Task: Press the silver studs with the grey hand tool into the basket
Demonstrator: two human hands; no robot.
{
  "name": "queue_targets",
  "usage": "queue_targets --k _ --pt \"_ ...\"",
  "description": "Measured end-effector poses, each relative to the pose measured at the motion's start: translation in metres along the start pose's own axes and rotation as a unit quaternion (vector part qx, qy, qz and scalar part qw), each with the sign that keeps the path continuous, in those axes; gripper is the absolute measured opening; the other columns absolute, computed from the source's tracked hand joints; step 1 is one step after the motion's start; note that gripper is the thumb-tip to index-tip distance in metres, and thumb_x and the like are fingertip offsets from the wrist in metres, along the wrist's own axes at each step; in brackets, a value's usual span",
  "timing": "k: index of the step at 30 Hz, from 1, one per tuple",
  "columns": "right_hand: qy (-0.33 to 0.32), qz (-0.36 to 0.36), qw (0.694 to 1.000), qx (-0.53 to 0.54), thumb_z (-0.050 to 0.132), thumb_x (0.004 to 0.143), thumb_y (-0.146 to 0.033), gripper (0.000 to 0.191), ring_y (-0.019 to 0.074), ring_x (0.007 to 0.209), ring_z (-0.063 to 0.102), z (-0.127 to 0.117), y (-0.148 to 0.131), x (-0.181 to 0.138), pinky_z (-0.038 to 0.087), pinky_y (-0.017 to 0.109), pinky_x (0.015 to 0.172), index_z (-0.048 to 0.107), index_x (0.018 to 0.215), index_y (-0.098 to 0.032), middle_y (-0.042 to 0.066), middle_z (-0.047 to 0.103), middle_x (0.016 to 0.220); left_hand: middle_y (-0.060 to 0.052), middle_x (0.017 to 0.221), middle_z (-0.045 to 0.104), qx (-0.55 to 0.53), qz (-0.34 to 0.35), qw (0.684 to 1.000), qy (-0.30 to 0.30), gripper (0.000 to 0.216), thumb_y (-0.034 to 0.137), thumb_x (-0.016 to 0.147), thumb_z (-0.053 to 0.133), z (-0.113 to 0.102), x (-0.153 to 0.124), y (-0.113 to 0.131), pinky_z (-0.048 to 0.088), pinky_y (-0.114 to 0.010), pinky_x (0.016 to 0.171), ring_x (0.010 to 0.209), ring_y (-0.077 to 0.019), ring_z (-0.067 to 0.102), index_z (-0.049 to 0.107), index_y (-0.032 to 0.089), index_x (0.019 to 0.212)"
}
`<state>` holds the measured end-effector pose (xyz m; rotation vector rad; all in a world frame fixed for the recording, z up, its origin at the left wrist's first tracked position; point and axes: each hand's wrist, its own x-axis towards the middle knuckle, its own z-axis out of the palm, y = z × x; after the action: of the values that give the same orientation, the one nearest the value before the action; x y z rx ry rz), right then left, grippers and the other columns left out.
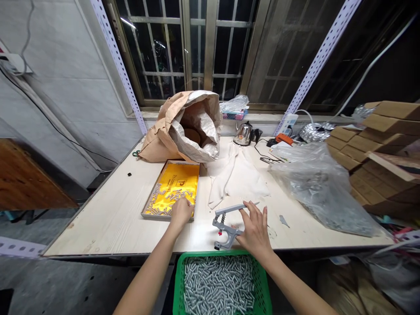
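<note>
Pliers at lower centre are clasped by fingers of the right hand, the left hand curled over a box, its pinch unclear.

Workshop (pliers, metal parts).

Both arms, bare along the stretch in view, reach forward and lean inward from the lower corners. The left hand is turned back upward, wrist slightly bent, fingers curled down and bunched; their tips are hard to make out. The right hand is a little nearer the body, in a loose grip, thumb toward the left, fingers bent and somewhat spread, pointing forward. The hands are well apart
</note>
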<state>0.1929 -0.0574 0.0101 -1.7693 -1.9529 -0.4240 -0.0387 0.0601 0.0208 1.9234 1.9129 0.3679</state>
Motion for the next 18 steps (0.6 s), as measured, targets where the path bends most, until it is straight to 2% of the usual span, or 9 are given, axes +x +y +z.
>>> queue_targets --k 2,3,5,7,9,12,18 --pt "0.006 0.014 1.000 0.005 0.053 0.076 -0.030 0.044 0.0320 0.129 0.030 0.000 -0.002 0.004 0.007 0.061 0.107 0.049 0.115 -0.011 0.019 0.042 0.131 -0.007 0.075 0.067 -0.140 0.018 0.990 0.005 0.011 0.017 0.071 0.053 -0.001 -0.017 0.001 0.041 -0.026 0.065 0.075 -0.0197 0.062 0.060 0.015 0.080" --pt "0.009 0.018 1.000 0.007 0.053 0.075 -0.028 0.045 0.0321 0.130 0.028 -0.001 -0.003 0.006 0.006 0.061 0.107 0.048 0.116 -0.010 0.019 0.041 0.133 -0.004 0.072 0.066 -0.242 0.026 0.970 -0.011 0.018 0.020 0.071 0.057 0.000 -0.027 0.003 0.042 -0.025 0.065 0.070 -0.0175 0.062 0.058 0.015 0.088" --pt "0.010 0.020 1.000 0.009 0.052 0.073 -0.025 0.049 0.0323 0.132 0.024 -0.001 -0.006 0.011 0.004 0.061 0.107 0.045 0.119 -0.009 0.020 0.037 0.136 0.000 0.065 0.064 -0.434 0.029 0.898 -0.068 0.041 0.025 0.065 0.066 0.004 -0.047 0.009 0.042 -0.024 0.064 0.063 -0.0148 0.060 0.051 0.014 0.102" --pt "0.004 0.020 1.000 0.014 0.053 0.070 -0.022 0.054 0.0325 0.134 0.020 -0.001 -0.010 0.014 0.003 0.062 0.107 0.043 0.121 -0.008 0.020 0.034 0.139 0.002 0.063 0.063 -0.531 0.013 0.839 -0.120 0.058 0.027 0.060 0.072 0.010 -0.065 0.015 0.041 -0.024 0.063 0.060 -0.0133 0.058 0.044 0.014 0.109" --pt "-0.004 0.023 0.999 0.023 0.054 0.067 -0.021 0.059 0.0327 0.135 0.016 0.000 -0.013 0.016 0.002 0.062 0.106 0.041 0.123 -0.008 0.020 0.030 0.141 0.002 0.063 0.063 -0.563 -0.007 0.814 -0.140 0.065 0.026 0.057 0.075 0.015 -0.076 0.020 0.040 -0.023 0.062 0.059 -0.0123 0.057 0.041 0.013 0.110" --pt "-0.014 0.023 0.999 0.033 0.055 0.065 -0.020 0.062 0.0330 0.136 0.014 0.001 -0.016 0.015 0.001 0.063 0.106 0.039 0.124 -0.008 0.020 0.026 0.144 0.003 0.063 0.063 -0.556 -0.014 0.818 -0.145 0.069 0.026 0.058 0.075 0.020 -0.081 0.022 0.040 -0.023 0.061 0.060 -0.0125 0.057 0.037 0.013 0.115" --pt "-0.030 0.011 0.999 0.038 0.055 0.065 -0.020 0.065 0.0336 0.136 0.013 0.002 -0.017 0.009 0.001 0.064 0.105 0.036 0.126 -0.009 0.020 0.022 0.146 0.003 0.065 0.063 -0.449 0.043 0.876 -0.174 0.069 0.014 0.064 0.066 0.019 -0.078 0.019 0.042 -0.025 0.065 0.062 -0.0134 0.059 0.034 0.012 0.124"
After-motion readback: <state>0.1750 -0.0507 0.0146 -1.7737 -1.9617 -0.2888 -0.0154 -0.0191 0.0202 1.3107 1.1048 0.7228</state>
